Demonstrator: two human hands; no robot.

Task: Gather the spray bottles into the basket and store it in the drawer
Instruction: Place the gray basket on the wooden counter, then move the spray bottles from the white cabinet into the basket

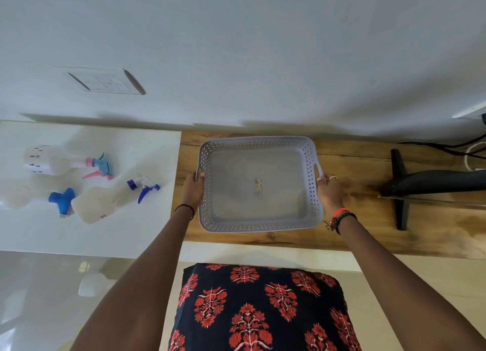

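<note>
Gripping the grey perforated basket at both short sides: left hand curled over the left rim, right hand closed on the cut-out handle of the right side. Basket sits on the wooden bench, near the wall; whether its base is fully down cannot be told. Inside it, one small yellowish scrap on the floor; no bottles in it.

Three spray bottles lie on their sides on the white glossy surface to the left, well apart from the basket:
- pink-and-light-blue trigger bottle, farthest back
- blue-and-white trigger bottle, nearest the basket; small red label near its base, text too small to read
- solid blue trigger bottle, body blurred against the white surface

Black monitor stand on the bench right of the basket, cables behind it. Switch plate on the wall, no legible writing. Wrist bands on both arms
</note>
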